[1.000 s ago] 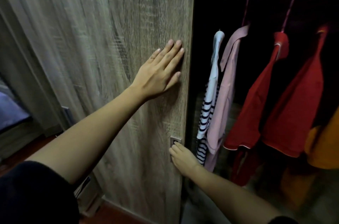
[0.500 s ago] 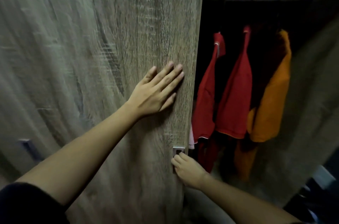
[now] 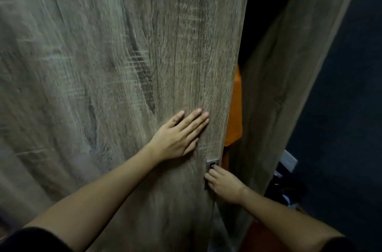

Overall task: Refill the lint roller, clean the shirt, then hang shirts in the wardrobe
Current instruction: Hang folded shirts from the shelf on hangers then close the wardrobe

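The orange shirt is hanging inside the wardrobe. It is showing only as a narrow strip just beyond the right grip, between the closing edge of the wardrobe door and the side panel. The right grip is hooking its curled fingers into the recessed handle low on that edge and seems to be drawing the door across. The left grip, just above it and to its left, is lying flat on the wood grain with fingers straight and together, pressing and clasping nothing. The task looks to be nearing its end — shirts hung, door being closed.

The fabric is sitting right in the remaining gap, so if a sleeve or hem is bulging outward the door may be trapping it against the panel. That would be stopping the door short or creasing a cleaned shirt. The right grip's fingers are also working very near the closing edge — a hard final shove from the left grip could be pinching them there.

Against half a second ago, the opening is much narrower. Two red shirts were showing beside the orange one then, and the door is now hiding them. The left grip is also sitting closer above the right grip than it was.
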